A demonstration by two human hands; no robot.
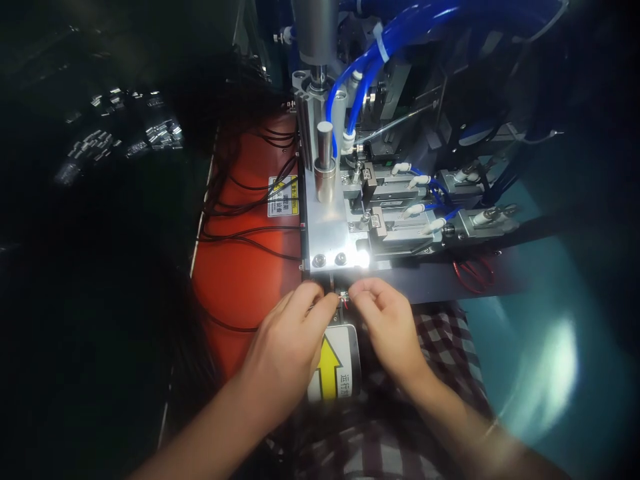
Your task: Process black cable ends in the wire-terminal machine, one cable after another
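At the front edge of a metal machine head (325,227), my two hands meet. My left hand (287,333) is closed in a pinch, with thumb and forefinger at a small silvery part (343,295) that has a bit of red on it. Just right of that part is my right hand (393,327), its thumb and fingertips pressed together. What those right fingertips hold, if anything, is too small to make out. A bright light shines on the machine's front right corner, right above my hands. Below them sits a white label plate with a yellow arrow (329,373).
Black cables (245,233) cross an orange-red surface (245,287) on the left. A metal cylinder with blue air hoses (400,33) rises behind. Pneumatic slides with white fittings (405,227) extend right. Bundled dark leads with shiny ends (160,133) lie far left.
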